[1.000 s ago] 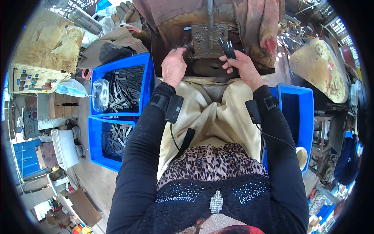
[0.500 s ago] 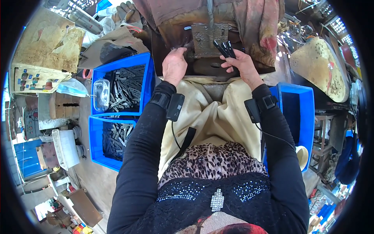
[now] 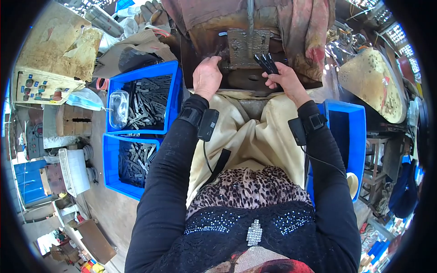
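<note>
Several slim black strips with shiny tips are fanned out in my right hand, whose fingers are closed round their lower ends. My left hand hangs over the left part of a wet brown basin, back of the hand up. Its thumb and fingers are pinched together, and whatever may be between them is hidden. Beyond and between the hands stands a wet, rust-brown metal plate with an upright rod in front of it. Both hands are apart from the plate.
Two blue bins full of dark metal strips stand left of my lap, a clear plastic box in the upper one. Another blue bin is on my right. Stained cloth drapes the basin's back. A control box stands far left.
The black strips in my right hand have tilted and shifted slightly right and down. My left hand has moved a little to the right, still pinched.
</note>
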